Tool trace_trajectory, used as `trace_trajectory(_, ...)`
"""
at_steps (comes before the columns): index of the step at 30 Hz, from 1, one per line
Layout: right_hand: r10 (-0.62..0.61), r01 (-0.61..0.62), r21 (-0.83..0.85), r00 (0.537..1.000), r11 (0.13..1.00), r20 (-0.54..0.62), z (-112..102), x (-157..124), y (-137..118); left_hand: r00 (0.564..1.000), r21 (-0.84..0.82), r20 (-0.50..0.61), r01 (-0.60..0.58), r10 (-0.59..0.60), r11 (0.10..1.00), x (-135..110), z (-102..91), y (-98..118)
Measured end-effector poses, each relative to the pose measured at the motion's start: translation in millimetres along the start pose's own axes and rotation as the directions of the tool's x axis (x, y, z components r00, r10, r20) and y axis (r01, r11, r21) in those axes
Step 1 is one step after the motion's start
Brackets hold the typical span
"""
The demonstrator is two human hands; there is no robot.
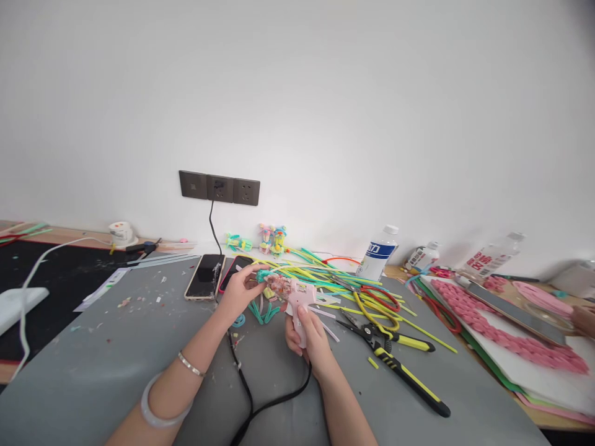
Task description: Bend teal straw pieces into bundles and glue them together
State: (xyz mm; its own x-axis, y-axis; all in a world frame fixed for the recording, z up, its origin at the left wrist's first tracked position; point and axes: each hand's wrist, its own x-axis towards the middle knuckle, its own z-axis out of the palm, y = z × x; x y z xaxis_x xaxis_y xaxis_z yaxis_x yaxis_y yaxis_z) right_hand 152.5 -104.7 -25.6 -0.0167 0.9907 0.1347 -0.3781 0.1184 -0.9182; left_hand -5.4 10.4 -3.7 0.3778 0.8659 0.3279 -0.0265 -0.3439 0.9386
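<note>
My right hand [309, 337] is wrapped round the grip of a pale pink hot glue gun [300, 303], whose black cord runs down to the front edge. The gun's nozzle end, crusted with brownish residue, points left. My left hand [242, 288] pinches a small teal pipe-cleaner piece [263, 275] right at the nozzle; whether they touch I cannot tell. Below the hands lie bent teal pipe cleaners [264, 314] and a blue coil [238, 321]. A loose heap of yellow and green pipe cleaners [320, 267] spreads behind the gun.
Black-and-yellow pliers [395, 359] and red- and yellow-handled scissors [376, 303] lie at right. Two phones, one a gold-edged phone [204, 277], lie left. Small pipe-cleaner figures [272, 240] stand by the wall. A bottle [377, 254] stands behind; pink braided work [506, 322] and another person's hand [583, 319] are far right.
</note>
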Motion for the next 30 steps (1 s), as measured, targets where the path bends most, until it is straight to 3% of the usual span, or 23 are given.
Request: trace_trajectory(30, 0.025, -0.031, -0.048, 0.992, 0.998, -0.122, -5.9, 2.1, 6.5, 0.998, -0.075, -0.057, -0.009, 0.005, 0.997, 1.7, -2.0, 0.6)
